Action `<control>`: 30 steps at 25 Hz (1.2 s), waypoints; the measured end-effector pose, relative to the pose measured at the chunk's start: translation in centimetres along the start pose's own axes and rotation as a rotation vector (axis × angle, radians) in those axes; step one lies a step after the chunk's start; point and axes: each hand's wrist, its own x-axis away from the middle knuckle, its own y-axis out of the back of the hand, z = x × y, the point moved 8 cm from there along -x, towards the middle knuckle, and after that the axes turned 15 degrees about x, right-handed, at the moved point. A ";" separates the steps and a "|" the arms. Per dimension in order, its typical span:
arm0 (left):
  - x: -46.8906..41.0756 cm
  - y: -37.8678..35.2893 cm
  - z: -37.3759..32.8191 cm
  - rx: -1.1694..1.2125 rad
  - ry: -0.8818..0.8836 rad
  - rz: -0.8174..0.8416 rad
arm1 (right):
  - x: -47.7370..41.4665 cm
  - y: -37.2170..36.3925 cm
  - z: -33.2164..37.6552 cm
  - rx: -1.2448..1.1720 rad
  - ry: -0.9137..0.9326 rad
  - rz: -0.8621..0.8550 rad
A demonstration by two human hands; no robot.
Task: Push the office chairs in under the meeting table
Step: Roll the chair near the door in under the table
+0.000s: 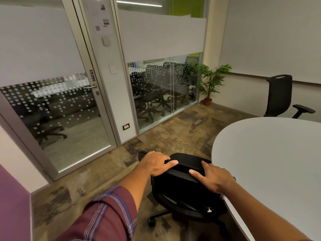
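Observation:
A black office chair (184, 190) stands right below me at the left edge of the rounded white meeting table (271, 162). Its seat reaches partly under the tabletop. My left hand (156, 164) grips the left end of the chair's top rail, fingers curled over it. My right hand (212, 176) lies on the right part of the same rail, fingers spread and pressing on it. A second black office chair (279, 96) stands at the table's far side, upright, with its back towards the wall and one armrest showing.
A glass door marked PULL (69, 108) and a glass partition (165, 87) close off the left and far sides. A potted plant (211, 82) stands in the far corner. Patterned brown floor (165, 136) lies between chair and partition. A purple wall (12, 206) is at my left.

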 end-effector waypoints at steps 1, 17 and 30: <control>0.2 0.1 -0.1 0.002 -0.006 -0.011 | -0.1 -0.1 -0.2 -0.009 -0.014 0.006; 6.1 -2.0 -0.6 -0.040 -0.125 0.160 | 7.4 0.6 2.0 0.034 -0.092 0.023; 14.9 -4.9 -2.3 -0.034 -0.281 -0.015 | 19.6 -0.7 5.3 -0.049 -0.187 -0.030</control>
